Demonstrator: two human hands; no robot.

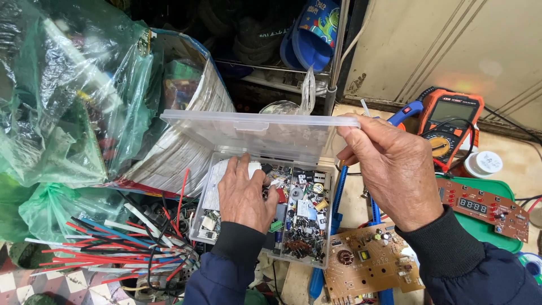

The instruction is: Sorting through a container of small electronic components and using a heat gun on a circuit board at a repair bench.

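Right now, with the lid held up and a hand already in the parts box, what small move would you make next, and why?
Probably shift the left hand off the white folded paper toward the loose components. The right hand holds the clear lid open, so the compartments are exposed, but the left hand covers part of the parts box.

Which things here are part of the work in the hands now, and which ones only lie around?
In use:
- clear plastic parts box
- its lid, held up by the right hand
- white packet under the left hand

Lying about:
- orange multimeter
- brown circuit board
- red display board
- loose wires
- green plastic bags
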